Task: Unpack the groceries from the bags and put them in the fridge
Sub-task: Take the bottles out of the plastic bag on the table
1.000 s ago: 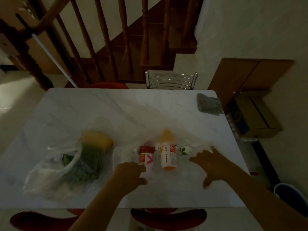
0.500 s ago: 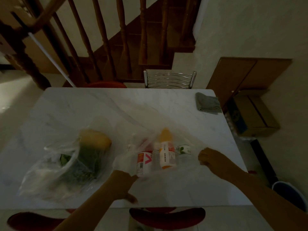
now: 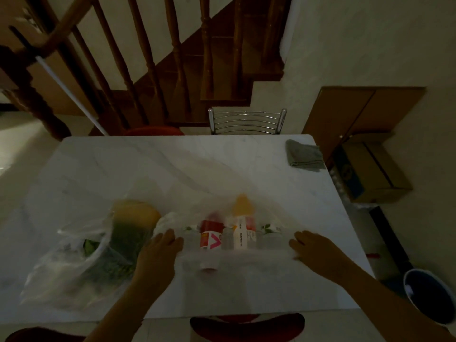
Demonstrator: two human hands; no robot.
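1. Hands: the left hand (image 3: 161,251) and right hand (image 3: 312,248) rest on the two sides of a clear plastic bag (image 3: 237,262), fingers loosely extended; whether they pinch the film, I cannot tell.
2. Inside that bag on the white counter (image 3: 148,169) lie a red-labelled bottle (image 3: 211,236) and an orange-capped bottle (image 3: 241,225), side by side.
3. Just left sits a second bag (image 3: 81,265) holding greens.
4. A grey cloth (image 3: 304,155) lies at the far right corner.

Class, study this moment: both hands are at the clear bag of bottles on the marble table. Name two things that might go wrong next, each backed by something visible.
1. The bottles stand packed upright inside the thin clear bag; if the left hand and right hand tug the plastic, they may topple.
2. That bag lies near the table's near edge, so a knocked bottle could roll off.
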